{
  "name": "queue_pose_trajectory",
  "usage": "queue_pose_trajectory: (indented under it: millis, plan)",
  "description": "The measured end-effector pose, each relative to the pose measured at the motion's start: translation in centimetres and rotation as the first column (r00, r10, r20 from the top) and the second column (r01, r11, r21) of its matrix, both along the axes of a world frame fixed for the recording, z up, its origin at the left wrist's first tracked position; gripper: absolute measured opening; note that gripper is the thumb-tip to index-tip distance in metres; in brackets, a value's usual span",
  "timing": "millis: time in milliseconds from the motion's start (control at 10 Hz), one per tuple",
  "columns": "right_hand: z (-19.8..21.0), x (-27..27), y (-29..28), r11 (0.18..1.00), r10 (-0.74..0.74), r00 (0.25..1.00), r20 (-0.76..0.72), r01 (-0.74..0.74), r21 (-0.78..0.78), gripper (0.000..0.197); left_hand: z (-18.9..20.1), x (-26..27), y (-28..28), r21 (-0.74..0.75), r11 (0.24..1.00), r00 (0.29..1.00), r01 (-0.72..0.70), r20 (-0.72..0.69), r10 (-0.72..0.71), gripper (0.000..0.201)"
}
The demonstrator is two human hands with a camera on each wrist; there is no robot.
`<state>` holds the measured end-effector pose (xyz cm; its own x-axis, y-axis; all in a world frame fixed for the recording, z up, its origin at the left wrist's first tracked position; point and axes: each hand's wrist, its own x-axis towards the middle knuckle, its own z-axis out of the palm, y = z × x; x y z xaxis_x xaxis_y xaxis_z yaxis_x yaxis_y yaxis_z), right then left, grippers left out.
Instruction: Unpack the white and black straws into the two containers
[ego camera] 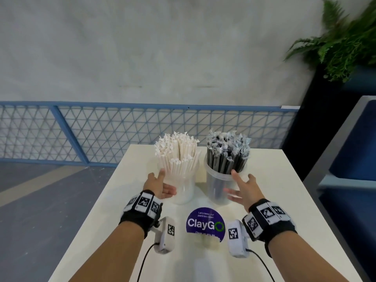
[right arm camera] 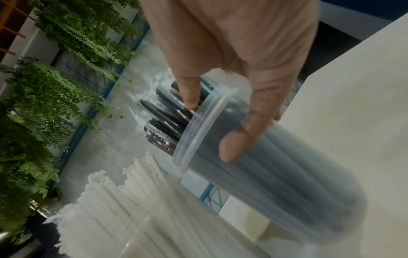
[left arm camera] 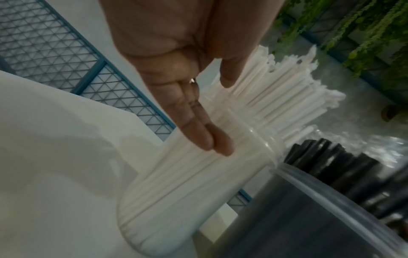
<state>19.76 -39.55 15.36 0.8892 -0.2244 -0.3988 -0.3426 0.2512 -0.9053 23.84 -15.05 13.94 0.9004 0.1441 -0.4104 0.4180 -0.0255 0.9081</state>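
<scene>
Two clear plastic containers stand side by side at the far end of the white table (ego camera: 284, 210). The left container (ego camera: 184, 193) holds the white straws (ego camera: 177, 151); the right container (ego camera: 215, 186) holds the black straws (ego camera: 227, 153) in clear wrappers. My left hand (ego camera: 166, 183) is open beside the left container, fingers straight along its wall (left arm camera: 176, 200). My right hand (ego camera: 239, 186) is open at the right container (right arm camera: 287, 183), thumb over the rim by the black straws (right arm camera: 167, 111), fingers (right arm camera: 234, 146) along the wall. Neither hand grips anything.
A purple round ClayGo sticker (ego camera: 205, 223) lies on the table between my wrists. Behind the table runs a blue mesh railing (ego camera: 101, 129). A fern (ego camera: 345, 37) on a dark stand and a blue seat (ego camera: 356, 149) are at the right.
</scene>
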Motion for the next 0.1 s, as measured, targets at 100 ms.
queue_pose_trajectory:
  millis: [100]
  plan:
    - [-0.13,-4.07,-0.71,0.993,0.088,0.994,-0.068,-0.093,-0.070,0.070,-0.60,-4.90,0.37,0.068,0.986,0.988,0.152,0.000,-0.152,0.063]
